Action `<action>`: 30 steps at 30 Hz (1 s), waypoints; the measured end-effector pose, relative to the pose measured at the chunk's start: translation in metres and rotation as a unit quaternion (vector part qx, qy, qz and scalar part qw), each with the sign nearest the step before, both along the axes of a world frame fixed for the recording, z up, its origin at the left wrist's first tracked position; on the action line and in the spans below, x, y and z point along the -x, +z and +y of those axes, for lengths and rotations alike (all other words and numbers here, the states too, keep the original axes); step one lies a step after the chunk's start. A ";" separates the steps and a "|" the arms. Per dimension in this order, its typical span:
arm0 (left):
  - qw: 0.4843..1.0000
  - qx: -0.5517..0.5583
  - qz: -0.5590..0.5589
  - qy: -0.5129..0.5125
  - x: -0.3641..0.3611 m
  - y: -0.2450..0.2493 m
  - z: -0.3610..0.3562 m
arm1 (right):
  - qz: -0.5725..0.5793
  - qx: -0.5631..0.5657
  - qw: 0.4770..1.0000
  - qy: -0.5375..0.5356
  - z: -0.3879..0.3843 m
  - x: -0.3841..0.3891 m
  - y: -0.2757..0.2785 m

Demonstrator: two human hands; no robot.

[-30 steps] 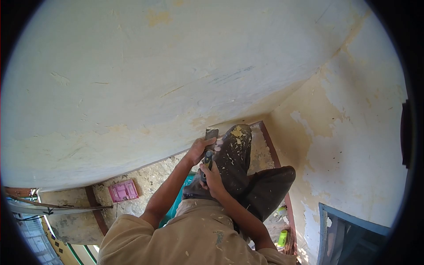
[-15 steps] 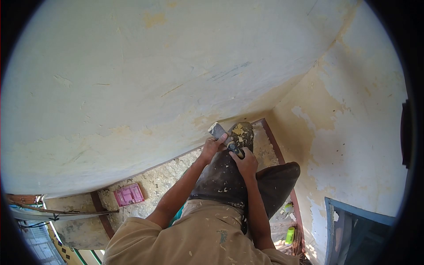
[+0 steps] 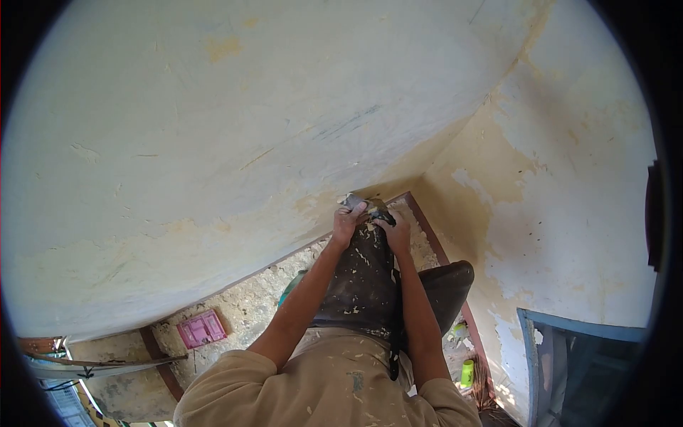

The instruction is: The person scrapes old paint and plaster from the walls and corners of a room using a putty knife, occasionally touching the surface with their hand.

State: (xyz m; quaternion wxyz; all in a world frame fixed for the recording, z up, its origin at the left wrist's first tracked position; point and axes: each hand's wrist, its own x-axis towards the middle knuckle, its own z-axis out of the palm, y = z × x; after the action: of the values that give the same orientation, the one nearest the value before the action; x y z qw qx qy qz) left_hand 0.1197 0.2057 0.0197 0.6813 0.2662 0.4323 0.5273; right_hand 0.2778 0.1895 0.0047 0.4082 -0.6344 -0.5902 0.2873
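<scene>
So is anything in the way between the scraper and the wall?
Nothing visible. The scraper sits right up against the wall near its base, with the left hand and right hand both closed on it.

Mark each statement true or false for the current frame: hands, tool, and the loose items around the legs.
1. The left hand and right hand both hold the scraper. True.
2. The scraper meets the wall low down, near the corner. True.
3. The pink box lies on the person's right. False: it lies on the ground to the left.
4. The left hand holds the green can. False: the can sits on the ground at lower right, untouched.
</scene>
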 end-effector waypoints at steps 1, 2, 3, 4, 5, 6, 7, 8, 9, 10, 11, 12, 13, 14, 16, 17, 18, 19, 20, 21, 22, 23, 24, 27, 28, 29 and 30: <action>1.000 -0.002 -0.013 0.024 0.000 0.007 -0.002 | 0.020 -0.002 1.000 0.011 0.004 0.002 0.000; 0.998 -0.004 -0.026 0.050 0.002 0.013 -0.004 | 0.041 -0.004 0.999 0.023 0.007 0.005 0.000; 0.997 -0.007 -0.018 0.076 0.003 0.015 -0.005 | 0.041 0.000 0.999 0.024 0.009 0.009 0.005; 0.995 -0.009 -0.011 0.100 0.005 0.016 -0.008 | 0.042 0.006 0.999 0.023 0.009 0.011 0.009; 0.992 -0.010 -0.005 0.123 0.004 0.017 -0.011 | 0.041 0.012 0.999 0.021 0.006 0.011 0.013; 0.991 -0.009 -0.008 0.130 0.004 0.019 -0.014 | 0.024 0.002 0.999 0.028 0.003 0.011 0.019; 0.990 -0.009 -0.012 0.137 0.005 0.023 -0.017 | 0.008 -0.009 0.999 0.035 0.001 0.011 0.027; 0.989 -0.009 -0.015 0.145 0.005 0.026 -0.018 | -0.009 -0.020 0.999 0.043 0.000 0.010 0.031; 0.990 0.000 -0.004 0.141 0.004 0.019 -0.016 | -0.018 -0.011 0.999 0.037 -0.001 0.006 0.030; 0.993 0.012 0.017 0.120 0.002 0.012 -0.013 | -0.026 -0.003 0.999 0.031 -0.003 0.002 0.028; 0.994 0.024 0.040 0.099 -0.001 0.005 -0.012 | -0.032 0.005 0.999 0.026 -0.006 0.000 0.026; 0.994 0.036 0.064 0.077 -0.002 0.002 -0.011 | -0.027 0.021 0.999 0.024 -0.009 -0.001 0.021; 0.994 0.033 0.073 0.077 -0.002 -0.002 -0.011 | -0.023 0.036 0.999 0.021 -0.010 -0.002 0.017; 0.993 0.029 0.081 0.077 -0.002 -0.004 -0.010 | -0.019 0.049 0.998 0.018 -0.010 -0.004 0.012; 0.992 0.024 0.096 0.075 -0.002 -0.003 -0.012 | -0.012 0.029 0.999 0.009 -0.011 0.002 0.017; 0.992 0.023 0.103 0.074 0.002 -0.003 -0.014 | -0.009 0.021 1.000 0.002 -0.012 0.005 0.018; 0.991 0.021 0.110 0.072 0.005 -0.001 -0.014 | -0.015 0.010 1.000 0.004 -0.012 0.007 0.022; 0.990 0.014 0.105 0.093 0.006 0.000 -0.014 | -0.021 0.003 1.000 0.006 -0.012 0.010 0.028; 0.988 0.008 0.101 0.114 0.007 0.000 -0.016 | -0.027 -0.003 1.000 0.008 -0.014 0.014 0.033; 0.986 0.003 0.097 0.135 0.009 0.001 -0.018 | -0.019 -0.020 0.999 0.019 -0.013 0.018 0.037; 0.984 -0.007 0.080 0.157 0.011 0.013 -0.020 | -0.010 -0.036 0.999 0.032 -0.011 0.022 0.040; 0.982 -0.018 0.064 0.178 0.013 0.025 -0.022 | -0.001 -0.053 0.998 0.044 -0.011 0.027 0.043; 0.978 -0.030 0.048 0.200 0.017 0.041 -0.025 | -0.001 -0.049 0.998 0.048 -0.013 0.033 0.047; 0.980 -0.025 0.095 0.174 0.034 0.066 -0.037 | -0.001 -0.051 0.997 0.055 -0.016 0.045 0.065; 0.980 -0.029 0.111 0.164 0.036 0.069 -0.040 | -0.004 -0.056 0.997 0.053 -0.021 0.045 0.072; 0.983 -0.020 0.069 0.169 0.033 0.064 -0.042 | -0.008 -0.062 0.997 0.053 -0.024 0.044 0.075; 0.986 -0.012 0.078 0.146 0.030 0.057 -0.039 | -0.007 -0.049 0.998 0.046 -0.026 0.041 0.072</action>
State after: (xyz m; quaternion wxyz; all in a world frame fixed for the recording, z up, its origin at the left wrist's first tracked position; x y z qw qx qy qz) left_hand 0.0894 0.1664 0.0772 0.5577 0.2491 0.5122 0.6038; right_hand 0.2372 0.1639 0.0768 0.4211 -0.5877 -0.6353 0.2716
